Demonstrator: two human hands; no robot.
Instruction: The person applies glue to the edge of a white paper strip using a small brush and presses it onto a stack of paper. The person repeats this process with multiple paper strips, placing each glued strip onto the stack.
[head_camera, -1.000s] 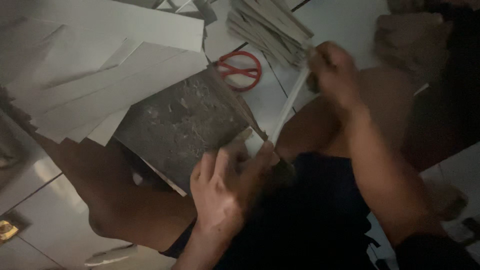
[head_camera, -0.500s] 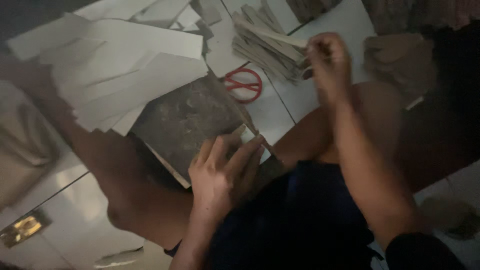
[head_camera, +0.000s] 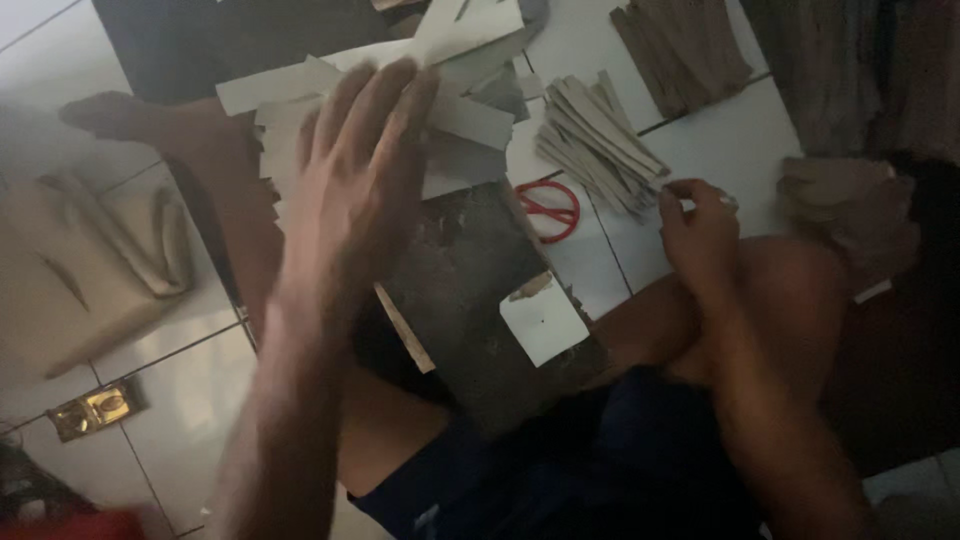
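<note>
My left hand (head_camera: 360, 170) is open with its fingers spread, stretched out over a loose pile of long white paper strips (head_camera: 470, 115) on the floor. Below it a dark, worn board (head_camera: 470, 260) rests across my lap, with a small white paper square (head_camera: 545, 322) lying on its near corner. My right hand (head_camera: 700, 225) rests over my knee, fingers pinched on a small pale paper strip. It sits just beside a fanned stack of folded grey strips (head_camera: 600, 140). Red-handled scissors (head_camera: 548, 208) lie on the white tiles between the board and that stack.
A second stack of brownish strips (head_camera: 680, 50) lies at the top right. Crumpled brown pieces (head_camera: 850, 200) sit at the far right. A beige folded bag or cloth (head_camera: 80, 270) lies on the left tiles, with a small gold object (head_camera: 95, 408) in front of it.
My left hand has left the board's near edge and reached up over the white strips, opening wide. My right hand has drawn back from the grey stack. The white square now lies uncovered.
</note>
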